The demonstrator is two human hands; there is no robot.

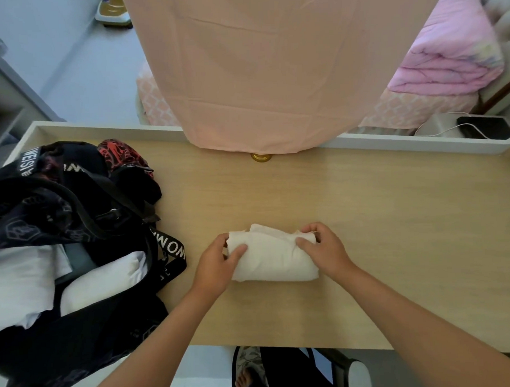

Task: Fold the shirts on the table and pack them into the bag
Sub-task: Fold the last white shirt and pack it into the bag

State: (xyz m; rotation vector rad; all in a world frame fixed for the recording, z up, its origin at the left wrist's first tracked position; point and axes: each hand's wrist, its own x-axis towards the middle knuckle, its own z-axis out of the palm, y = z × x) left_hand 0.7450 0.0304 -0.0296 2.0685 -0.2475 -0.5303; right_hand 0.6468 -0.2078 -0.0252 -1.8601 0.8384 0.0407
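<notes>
A cream shirt (272, 258), folded into a small thick bundle, lies on the wooden table (395, 231) near its front edge. My left hand (219, 268) grips the bundle's left end, thumb on top and fingers curled round the far side. My right hand (323, 250) grips the right end the same way. A black bag (74, 230) with white lettered straps stands open at the table's left, with white folded garments (24, 282) inside it.
A peach cloth (257, 70) hangs over the table's far edge, above a small gold knob (261, 157). A white raised rim (421, 142) borders the far side. A phone with a cable (484, 127) lies at the far right. Pink bedding (452, 56) is behind.
</notes>
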